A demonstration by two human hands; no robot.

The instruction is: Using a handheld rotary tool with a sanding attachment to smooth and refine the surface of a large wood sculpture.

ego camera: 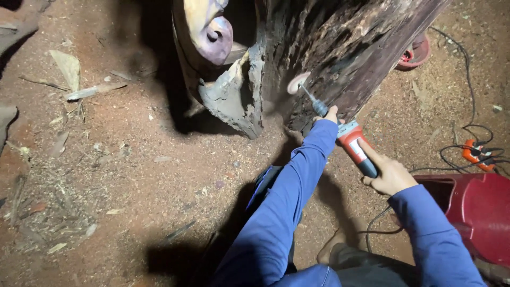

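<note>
Both hands are wrapped around the red and grey handheld rotary grinder [355,146]: right hand [390,172] clamped on the rear of the body, left hand [330,114] closed on the front collar near the blue-grey shaft, mostly hidden behind the blue sleeve [297,180]. The pale, blurred spinning sanding disc [297,83] sits at the end of that shaft, touching or just off the dark, rough, weathered tree trunk [345,48]; contact is hard to tell through the blur. The work looks like sanding the rough bark face beside the carved section, where a smooth purple-tinted wooden scroll [215,37] stands just left of a ragged grey split edge [234,95]. To do it well, I'd judge: keep the two-handed grip, front hand steering and rear hand carrying the weight; hold the disc at a shallow angle to the grain; use light pressure and let the speed cut; keep it moving so it doesn't gouge. Stay clear of the ragged edge, since it could snag the disc and kick the tool towards the scroll. The black power cord [457,154] trails right towards an orange plug block [475,153] on the sawdust-covered red dirt floor [133,159], near a red plastic stool [478,212]; keep it slack and behind the tool.
</note>
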